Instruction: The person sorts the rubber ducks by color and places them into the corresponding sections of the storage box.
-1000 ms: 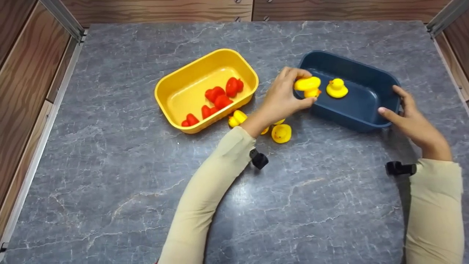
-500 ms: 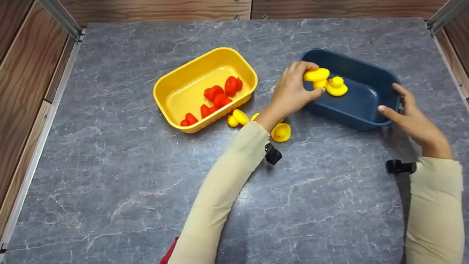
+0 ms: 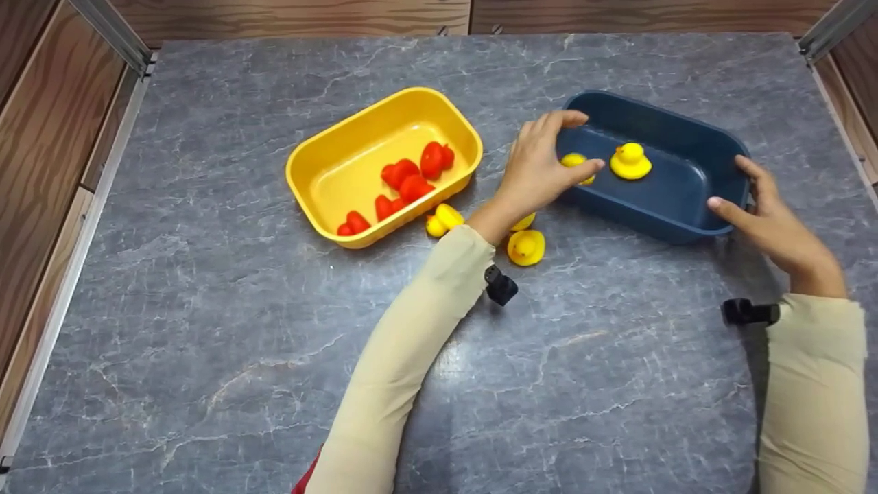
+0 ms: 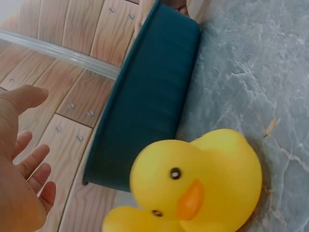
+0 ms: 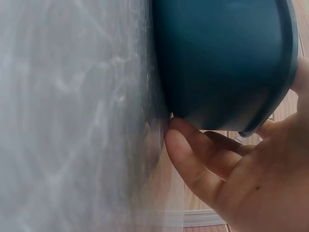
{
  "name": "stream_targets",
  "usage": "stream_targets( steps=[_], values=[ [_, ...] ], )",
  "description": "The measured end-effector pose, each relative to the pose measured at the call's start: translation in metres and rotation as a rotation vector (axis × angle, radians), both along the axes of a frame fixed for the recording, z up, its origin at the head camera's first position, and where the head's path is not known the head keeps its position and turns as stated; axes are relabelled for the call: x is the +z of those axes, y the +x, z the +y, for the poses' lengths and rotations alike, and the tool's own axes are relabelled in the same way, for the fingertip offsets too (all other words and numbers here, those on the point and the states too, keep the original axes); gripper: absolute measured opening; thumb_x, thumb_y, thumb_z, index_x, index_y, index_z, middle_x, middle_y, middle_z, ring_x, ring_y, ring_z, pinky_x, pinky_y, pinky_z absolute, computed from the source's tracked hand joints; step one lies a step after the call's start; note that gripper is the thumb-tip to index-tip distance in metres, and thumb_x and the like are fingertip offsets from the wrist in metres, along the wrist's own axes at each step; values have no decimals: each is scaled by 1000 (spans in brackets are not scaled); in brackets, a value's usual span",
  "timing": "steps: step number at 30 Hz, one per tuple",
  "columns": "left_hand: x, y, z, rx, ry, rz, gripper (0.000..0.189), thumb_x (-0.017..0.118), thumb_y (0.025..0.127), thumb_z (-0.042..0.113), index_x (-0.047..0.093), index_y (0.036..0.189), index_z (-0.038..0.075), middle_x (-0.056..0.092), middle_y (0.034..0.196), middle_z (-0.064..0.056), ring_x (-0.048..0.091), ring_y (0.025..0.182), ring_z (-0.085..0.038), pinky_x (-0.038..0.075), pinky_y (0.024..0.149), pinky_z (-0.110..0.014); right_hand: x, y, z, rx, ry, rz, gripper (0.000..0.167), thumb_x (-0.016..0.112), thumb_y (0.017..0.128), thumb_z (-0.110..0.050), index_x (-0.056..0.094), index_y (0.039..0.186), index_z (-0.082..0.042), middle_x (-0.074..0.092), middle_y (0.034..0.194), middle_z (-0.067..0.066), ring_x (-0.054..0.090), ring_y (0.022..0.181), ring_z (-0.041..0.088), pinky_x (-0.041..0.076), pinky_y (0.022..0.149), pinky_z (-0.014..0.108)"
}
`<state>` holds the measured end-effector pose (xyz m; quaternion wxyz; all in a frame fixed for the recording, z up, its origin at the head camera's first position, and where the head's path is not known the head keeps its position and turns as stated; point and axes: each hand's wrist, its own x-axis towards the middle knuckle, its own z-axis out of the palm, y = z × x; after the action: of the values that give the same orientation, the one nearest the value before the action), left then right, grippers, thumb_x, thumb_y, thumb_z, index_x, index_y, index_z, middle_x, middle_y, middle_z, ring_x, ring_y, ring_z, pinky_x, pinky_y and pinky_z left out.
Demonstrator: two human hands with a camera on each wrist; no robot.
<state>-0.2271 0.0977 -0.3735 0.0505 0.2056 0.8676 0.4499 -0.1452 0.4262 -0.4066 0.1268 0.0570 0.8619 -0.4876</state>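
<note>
My left hand (image 3: 538,161) hovers over the left end of a dark blue bin (image 3: 638,219), thumb and fingers spread apart and holding nothing. Just behind its thumb, a yellow rubber duck (image 3: 573,160) lies in the bin, partly hidden. Another rubber duck (image 3: 631,162) sits upright on the bin floor. My right hand (image 3: 789,233) grips the bin's right end, thumb over the rim and fingers outside; the right wrist view shows fingertips (image 5: 178,142) low against the outer wall. Beneath my left wrist, several more ducks (image 3: 527,248) lie on the table, one large in the left wrist view (image 4: 222,159).
A yellow bin (image 3: 329,144) stands left of the blue one, with several small red rounded pieces (image 3: 415,189) along its near side. One duck (image 3: 447,218) lies close to its near right corner. Wood-patterned panels (image 3: 302,17) border the grey marbled table (image 3: 226,329).
My left hand moved right over the blue bin with a rubber duck, let it go at the left end, then drew back slightly left with fingers spread. My right hand stayed on the bin.
</note>
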Motion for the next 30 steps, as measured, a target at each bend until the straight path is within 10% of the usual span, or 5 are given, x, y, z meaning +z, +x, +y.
stream_targets(
  steps=[8, 15, 21, 30],
  values=[
    [6, 11, -20, -81, 4, 14, 58, 70, 85, 45, 48, 134, 22, 51, 135, 9, 42, 125, -8, 28, 108, -24, -1, 3, 0, -5, 4, -12, 77, 47, 101, -32, -9, 153, -35, -29, 157, 9, -22, 144, 29, -1, 120, 35],
    [4, 22, -39, -125, 6, -11, 63, 73, 82, 48, 49, 133, 21, 54, 132, 5, 47, 120, -13, 34, 101, -22, -2, 3, -1, 0, -26, -23, 77, 46, 101, -31, -11, 153, -35, -33, 156, 6, -29, 141, 28, -9, 116, 54],
    [-2, 30, -53, -176, 55, -55, 63, 76, 80, 45, 50, 132, 19, 55, 128, 2, 49, 115, -13, 38, 97, -20, -2, 3, -1, -4, -11, -13, 77, 47, 101, -31, -10, 153, -34, -31, 157, 7, -26, 143, 26, -7, 118, 46],
    [-5, 39, -68, -245, -111, -38, 63, 74, 80, 48, 50, 132, 22, 56, 124, 4, 49, 117, -17, 32, 105, -31, -1, 0, -2, 7, -5, 8, 77, 46, 101, -29, -10, 154, -30, -31, 156, 10, -27, 143, 26, -10, 117, 49]
  ],
)
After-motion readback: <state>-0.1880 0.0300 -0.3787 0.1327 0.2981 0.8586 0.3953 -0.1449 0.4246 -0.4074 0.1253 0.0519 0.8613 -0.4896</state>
